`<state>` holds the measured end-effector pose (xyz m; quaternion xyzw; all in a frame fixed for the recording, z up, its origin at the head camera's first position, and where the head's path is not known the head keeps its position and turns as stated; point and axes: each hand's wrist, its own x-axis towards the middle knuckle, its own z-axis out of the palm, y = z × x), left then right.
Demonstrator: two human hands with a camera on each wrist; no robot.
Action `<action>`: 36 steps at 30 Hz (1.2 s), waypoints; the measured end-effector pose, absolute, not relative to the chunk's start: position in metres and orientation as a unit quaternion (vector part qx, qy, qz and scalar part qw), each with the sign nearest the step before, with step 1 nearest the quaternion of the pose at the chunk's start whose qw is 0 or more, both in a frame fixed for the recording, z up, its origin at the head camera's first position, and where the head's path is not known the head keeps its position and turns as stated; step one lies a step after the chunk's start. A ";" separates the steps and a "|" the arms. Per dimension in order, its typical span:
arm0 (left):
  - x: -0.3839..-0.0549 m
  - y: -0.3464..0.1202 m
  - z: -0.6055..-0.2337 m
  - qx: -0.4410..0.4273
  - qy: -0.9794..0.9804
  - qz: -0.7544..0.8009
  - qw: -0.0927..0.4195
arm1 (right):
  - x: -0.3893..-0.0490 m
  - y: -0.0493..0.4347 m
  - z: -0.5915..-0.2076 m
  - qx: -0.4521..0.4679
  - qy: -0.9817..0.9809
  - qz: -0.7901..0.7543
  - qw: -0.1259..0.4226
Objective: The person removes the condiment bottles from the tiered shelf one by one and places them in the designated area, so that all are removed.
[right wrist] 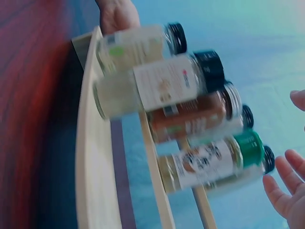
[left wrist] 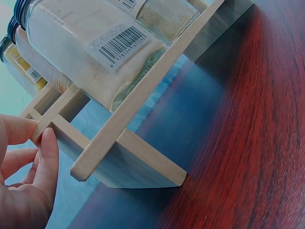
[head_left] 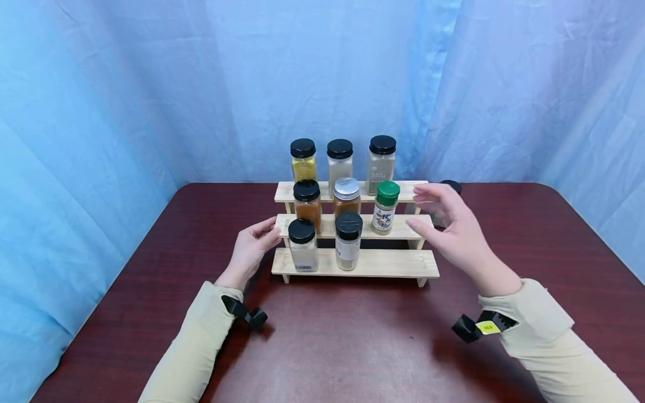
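Where flat wood [head_left: 327, 225] ends, the left hand [head_left: 249, 246] pinches.

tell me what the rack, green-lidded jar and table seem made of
The rack looks like pale, matt wood, by its colour and cut edges. The green-lidded jar is clear and shiny, glass or plastic, contents showing through; its lid seems plastic, evenly coloured. The table shows dark red grain and a sheen: varnished wood or laminate.

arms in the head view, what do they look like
The left sleeve and right sleeve are long and pale beige. A black left camera and black right camera sit at the cuffs; the right one bears a yellow label. Left hand and right hand are gloveless.
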<state>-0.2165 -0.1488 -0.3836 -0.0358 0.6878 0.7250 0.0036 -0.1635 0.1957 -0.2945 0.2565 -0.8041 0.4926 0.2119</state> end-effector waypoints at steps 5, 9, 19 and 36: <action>-0.216 -0.150 -0.384 -0.032 0.683 0.730 0.004 | -0.162 0.179 -0.302 0.289 -0.802 0.485 0.194; -0.216 -0.150 -0.384 -0.031 0.682 0.731 0.003 | -0.162 0.167 -0.309 0.297 -0.812 0.466 0.187; -0.217 -0.150 -0.384 -0.031 0.679 0.733 0.001 | -0.161 0.144 -0.322 0.296 -0.827 0.449 0.167; -0.215 -0.149 -0.384 -0.030 0.684 0.729 0.003 | -0.162 0.125 -0.339 0.290 -0.833 0.439 0.175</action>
